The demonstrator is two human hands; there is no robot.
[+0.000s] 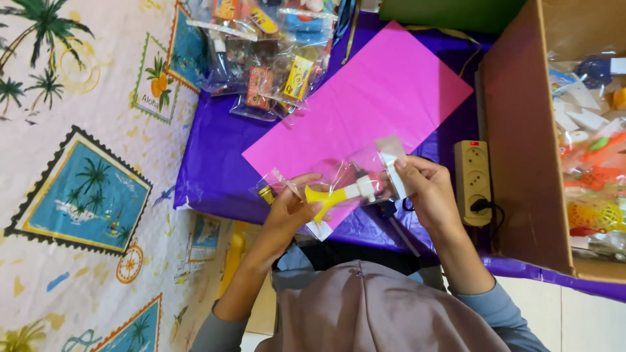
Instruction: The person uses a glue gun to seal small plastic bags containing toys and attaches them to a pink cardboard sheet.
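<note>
The left hand (290,212) has its grip clenched around a small yellow-and-white toy (339,194) that sits inside a clear plastic bag (352,176), thumb pressed on the yellow part. The right hand (424,189) pinches the bag's open end, its grip closed on the plastic and a white card strip (393,171) there. Both hands hold the bag just above the near edge of a pink sheet (378,104), which lies on the purple-covered tabletop (215,156). Beyond the sheet is a heap of filled clear packets (267,58) (small colourful items, too jumbled to tell apart). Right of the hands are a beige power strip (473,179) and a cardboard box (521,143) holding more small toys.
</note>
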